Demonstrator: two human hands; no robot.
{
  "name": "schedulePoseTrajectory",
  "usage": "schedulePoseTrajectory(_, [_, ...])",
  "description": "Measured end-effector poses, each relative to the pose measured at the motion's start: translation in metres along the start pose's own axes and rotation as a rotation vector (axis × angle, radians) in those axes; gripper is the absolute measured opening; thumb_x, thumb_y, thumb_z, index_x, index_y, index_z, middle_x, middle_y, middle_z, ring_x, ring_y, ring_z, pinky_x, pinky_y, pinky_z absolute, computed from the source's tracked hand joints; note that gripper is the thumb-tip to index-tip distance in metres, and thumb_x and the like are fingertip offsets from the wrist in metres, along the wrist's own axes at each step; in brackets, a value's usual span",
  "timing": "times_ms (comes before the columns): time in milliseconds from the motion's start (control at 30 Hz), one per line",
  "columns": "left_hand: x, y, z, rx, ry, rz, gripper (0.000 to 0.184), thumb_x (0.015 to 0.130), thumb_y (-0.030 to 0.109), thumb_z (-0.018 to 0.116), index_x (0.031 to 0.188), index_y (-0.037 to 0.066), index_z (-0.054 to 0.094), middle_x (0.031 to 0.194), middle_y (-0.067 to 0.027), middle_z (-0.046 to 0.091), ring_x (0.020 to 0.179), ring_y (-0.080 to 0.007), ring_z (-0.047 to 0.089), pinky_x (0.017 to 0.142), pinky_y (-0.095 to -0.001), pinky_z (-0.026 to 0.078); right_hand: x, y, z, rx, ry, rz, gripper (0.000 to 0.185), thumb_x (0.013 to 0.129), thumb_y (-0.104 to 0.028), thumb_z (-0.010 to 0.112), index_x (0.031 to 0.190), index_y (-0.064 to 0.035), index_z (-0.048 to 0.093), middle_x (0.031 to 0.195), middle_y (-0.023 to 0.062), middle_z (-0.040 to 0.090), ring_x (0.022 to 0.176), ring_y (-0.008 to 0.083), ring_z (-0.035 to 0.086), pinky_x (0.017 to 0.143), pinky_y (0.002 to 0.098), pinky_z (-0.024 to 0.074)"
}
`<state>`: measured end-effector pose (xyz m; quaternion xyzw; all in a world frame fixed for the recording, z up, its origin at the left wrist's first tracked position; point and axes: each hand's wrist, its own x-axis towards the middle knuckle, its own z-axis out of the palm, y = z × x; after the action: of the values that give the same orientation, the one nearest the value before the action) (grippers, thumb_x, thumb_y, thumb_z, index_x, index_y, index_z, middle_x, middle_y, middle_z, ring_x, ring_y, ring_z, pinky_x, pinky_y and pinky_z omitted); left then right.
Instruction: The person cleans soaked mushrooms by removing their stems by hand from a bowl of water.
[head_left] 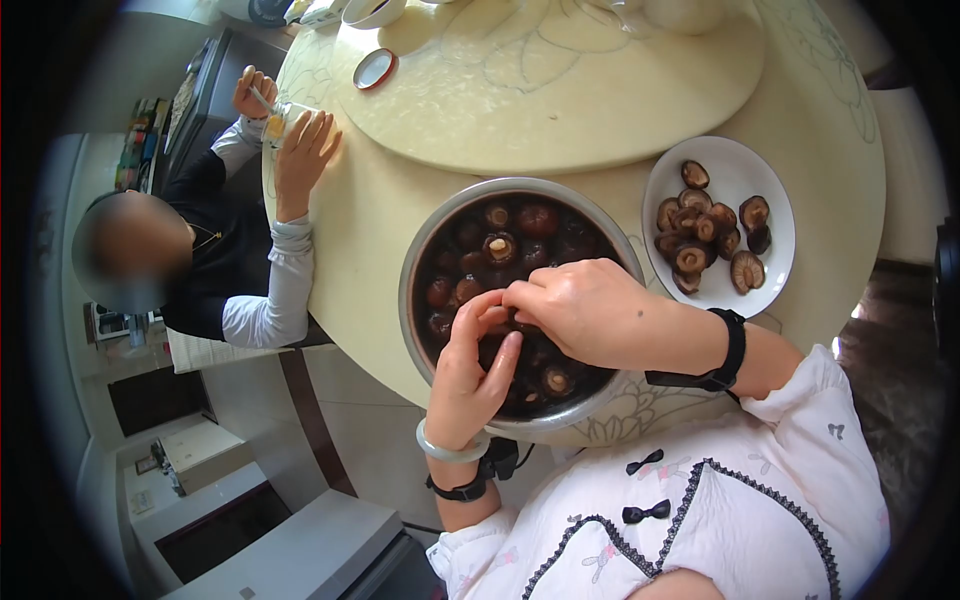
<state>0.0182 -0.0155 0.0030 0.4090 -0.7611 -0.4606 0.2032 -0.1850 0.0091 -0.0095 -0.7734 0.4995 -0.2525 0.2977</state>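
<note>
A metal bowl [408, 290] holds dark liquid with several brown shiitake mushrooms [500, 247] in it, some showing pale stems. Over its near half, my left hand [468, 375] curls its fingers toward the thumb. My right hand [600, 310] reaches in from the right, its fingertips pinched together against the left fingers. Whatever lies between the two hands is dark and mostly hidden by the fingers. Right of the bowl, a white plate [715, 298] carries several wet mushrooms [700, 225], most in a pile and a few apart.
The bowl and plate stand on a round, pale yellow table [370, 300] with a raised turntable [560, 120]. A red-rimmed lid [375, 69] lies on the turntable. Across at left sits another person [215, 230], both hands around a small glass jar [278, 125].
</note>
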Motion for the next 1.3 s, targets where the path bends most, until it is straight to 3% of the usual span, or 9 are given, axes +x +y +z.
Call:
schedulePoseTrajectory(233, [0.003, 0.007, 0.007, -0.162, 0.117, 0.014, 0.05, 0.086, -0.006, 0.07, 0.133, 0.001, 0.052, 0.108, -0.0111, 0.068, 0.091, -0.0158, 0.067, 0.082, -0.0269, 0.052, 0.004, 0.001, 0.001, 0.139, 0.019, 0.025, 0.036, 0.082, -0.002, 0.066, 0.112, 0.0039, 0.046, 0.088, 0.0201, 0.07, 0.086, 0.038, 0.07, 0.069, 0.0443, 0.0565])
schedulePoseTrajectory(533, [0.0, -0.001, 0.008, -0.228, 0.17, -0.124, 0.029, 0.085, -0.007, 0.066, 0.113, -0.002, 0.062, 0.096, -0.0069, 0.068, 0.082, -0.0117, 0.063, 0.074, -0.0238, 0.051, 0.003, 0.002, 0.004, 0.294, -0.022, -0.027, 0.034, 0.085, -0.003, 0.064, 0.111, 0.0025, 0.044, 0.083, 0.0238, 0.068, 0.082, 0.0423, 0.069, 0.065, 0.0462, 0.0549])
schedulePoseTrajectory(700, [0.002, 0.009, 0.009, 0.22, 0.134, -0.055, 0.027, 0.081, -0.01, 0.057, 0.107, -0.001, 0.061, 0.092, -0.0097, 0.067, 0.074, -0.0167, 0.064, 0.067, -0.0265, 0.052, 0.002, -0.008, 0.0, 0.267, -0.038, 0.001, 0.027, 0.088, -0.007, 0.065, 0.109, -0.0015, 0.048, 0.085, 0.0208, 0.067, 0.078, 0.0407, 0.068, 0.065, 0.0458, 0.0551])
schedulePoseTrajectory(933, [0.003, 0.007, 0.008, 0.072, 0.167, -0.001, 0.029, 0.084, -0.007, 0.057, 0.111, -0.001, 0.06, 0.091, -0.013, 0.066, 0.074, -0.0216, 0.065, 0.07, -0.0315, 0.053, 0.002, -0.002, 0.001, 0.243, 0.037, 0.001, 0.025, 0.086, -0.007, 0.065, 0.105, -0.0005, 0.051, 0.078, 0.0209, 0.066, 0.072, 0.0399, 0.068, 0.062, 0.0448, 0.055])
schedulePoseTrajectory(1000, [0.002, 0.007, 0.005, -0.026, 0.101, -0.155, 0.028, 0.084, -0.006, 0.058, 0.112, -0.001, 0.061, 0.09, -0.0152, 0.067, 0.074, -0.023, 0.066, 0.071, -0.0331, 0.053, 0.002, -0.002, 0.0, 0.237, 0.017, 0.031, 0.024, 0.086, -0.007, 0.065, 0.104, -0.0002, 0.051, 0.078, 0.0207, 0.066, 0.071, 0.0394, 0.068, 0.061, 0.0447, 0.055])
schedulePoseTrajectory(1033, [0.003, 0.009, 0.005, -0.028, 0.102, -0.156, 0.028, 0.084, -0.006, 0.058, 0.112, -0.001, 0.061, 0.09, -0.0152, 0.067, 0.074, -0.023, 0.066, 0.071, -0.0331, 0.053, 0.002, -0.002, 0.0, 0.218, -0.004, 0.04, 0.023, 0.086, -0.007, 0.062, 0.104, 0.0018, 0.052, 0.079, 0.0216, 0.067, 0.074, 0.0395, 0.069, 0.063, 0.0455, 0.0552])
schedulePoseTrajectory(1100, [0.005, 0.01, 0.007, 0.135, 0.061, -0.129, 0.026, 0.087, -0.005, 0.058, 0.113, -0.001, 0.062, 0.086, -0.0063, 0.066, 0.076, -0.0125, 0.061, 0.072, -0.0286, 0.051, 0.002, -0.003, 0.001, 0.203, -0.032, 0.046, 0.022, 0.086, -0.007, 0.06, 0.104, 0.0039, 0.052, 0.08, 0.0226, 0.068, 0.076, 0.0397, 0.069, 0.064, 0.0463, 0.0555])
schedulePoseTrajectory(1200, [0.003, 0.008, 0.011, 0.386, -0.007, -0.116, 0.025, 0.088, -0.003, 0.059, 0.114, -0.002, 0.061, 0.086, -0.0074, 0.069, 0.077, -0.0134, 0.064, 0.072, -0.0306, 0.052, 0.002, -0.003, 0.001, 0.163, -0.082, 0.02, 0.022, 0.085, -0.006, 0.06, 0.103, 0.0043, 0.053, 0.079, 0.023, 0.068, 0.075, 0.0389, 0.07, 0.063, 0.0458, 0.0561])
schedulePoseTrajectory(1300, [0.003, 0.003, 0.009, 0.351, 0.046, -0.05, 0.025, 0.087, -0.002, 0.063, 0.112, -0.002, 0.062, 0.087, -0.0088, 0.07, 0.077, -0.014, 0.066, 0.07, -0.0313, 0.053, 0.003, -0.004, -0.002, 0.128, -0.109, 0.034, 0.022, 0.084, -0.006, 0.06, 0.102, 0.0045, 0.053, 0.077, 0.0228, 0.068, 0.073, 0.0384, 0.07, 0.063, 0.0457, 0.0562])
